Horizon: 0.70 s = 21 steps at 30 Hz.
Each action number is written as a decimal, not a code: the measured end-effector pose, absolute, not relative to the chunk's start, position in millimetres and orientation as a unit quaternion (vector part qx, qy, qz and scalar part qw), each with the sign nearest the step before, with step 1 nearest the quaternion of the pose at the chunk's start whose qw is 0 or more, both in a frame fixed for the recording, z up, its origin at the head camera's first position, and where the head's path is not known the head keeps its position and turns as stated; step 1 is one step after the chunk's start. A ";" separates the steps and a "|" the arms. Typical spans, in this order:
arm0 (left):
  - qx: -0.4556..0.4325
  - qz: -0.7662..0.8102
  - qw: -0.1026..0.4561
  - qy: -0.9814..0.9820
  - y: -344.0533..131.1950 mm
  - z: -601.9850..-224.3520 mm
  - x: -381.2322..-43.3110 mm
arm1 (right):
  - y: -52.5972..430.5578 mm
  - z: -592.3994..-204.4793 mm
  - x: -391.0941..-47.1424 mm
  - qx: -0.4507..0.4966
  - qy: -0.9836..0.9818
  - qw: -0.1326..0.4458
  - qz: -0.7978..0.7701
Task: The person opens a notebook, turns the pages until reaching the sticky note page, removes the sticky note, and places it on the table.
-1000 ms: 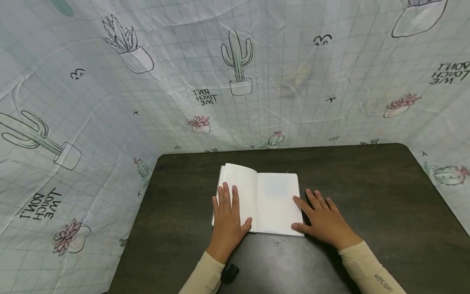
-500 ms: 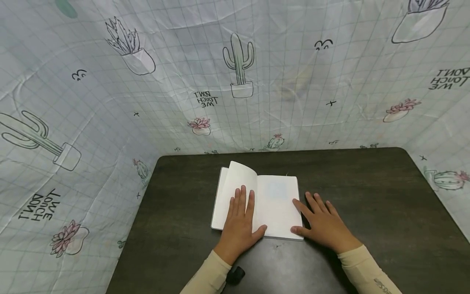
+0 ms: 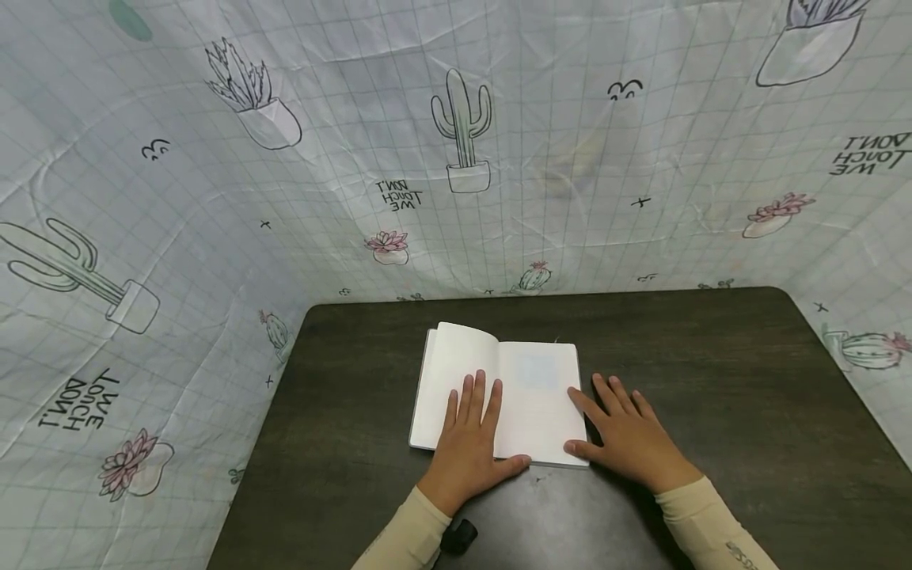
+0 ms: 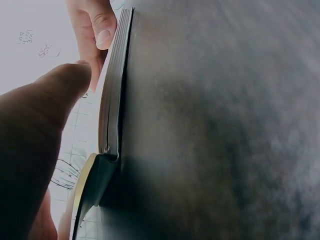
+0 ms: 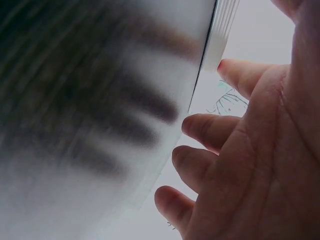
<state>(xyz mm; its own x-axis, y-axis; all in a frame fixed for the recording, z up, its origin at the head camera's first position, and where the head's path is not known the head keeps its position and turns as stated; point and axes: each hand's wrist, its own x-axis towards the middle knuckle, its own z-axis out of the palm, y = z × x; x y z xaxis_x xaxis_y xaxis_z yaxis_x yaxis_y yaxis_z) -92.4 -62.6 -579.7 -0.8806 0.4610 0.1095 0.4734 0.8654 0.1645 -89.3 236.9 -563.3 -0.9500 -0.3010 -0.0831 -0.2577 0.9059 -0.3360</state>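
A notebook with blank white pages (image 3: 537,412) lies spread on the dark table, its left leaves bulging up near the spine. My left hand (image 3: 470,451) rests flat across the lower left page and the spine, fingers straight and thumb out along the bottom edge. At the right edge my right hand (image 3: 630,435) touches the page with thumb and index finger, its other fingers stretched over the table. In the left wrist view the notebook's page block (image 4: 114,85) shows edge-on beside the left thumb (image 4: 55,95). The right wrist view shows the right palm (image 5: 260,165) with spread fingers.
The dark tabletop (image 3: 734,396) has rounded far corners. Behind and beside it hangs a pale gridded cloth (image 3: 321,103) printed with cacti and lettering. A small black device (image 3: 459,537) sits at the left wrist, by the cream sleeve (image 3: 409,526).
My left hand has slid right, from the left page to the spine. The left leaf lifted at its top, then settled lower. The right hand has stayed at the right edge.
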 end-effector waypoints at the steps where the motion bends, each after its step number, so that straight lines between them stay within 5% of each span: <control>1: -0.242 -0.092 0.033 -0.965 -62.8 -580.0 -92.2 | 236.6 -562.9 -89.2 -0.143 0.974 0.066 -0.162; 21: -0.196 -0.175 -0.069 -0.962 -66.5 -591.0 -94.6 | 237.3 -565.0 -88.8 -0.148 0.973 0.061 -0.166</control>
<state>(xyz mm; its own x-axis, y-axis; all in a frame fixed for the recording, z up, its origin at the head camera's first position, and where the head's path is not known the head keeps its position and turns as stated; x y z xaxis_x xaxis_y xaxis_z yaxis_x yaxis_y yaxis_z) -94.6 -66.5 -591.0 -0.9135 0.4018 -0.0639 0.3536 0.8618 0.3637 -88.8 237.3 -565.0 -0.9489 -0.3080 -0.0694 -0.2677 0.9014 -0.3402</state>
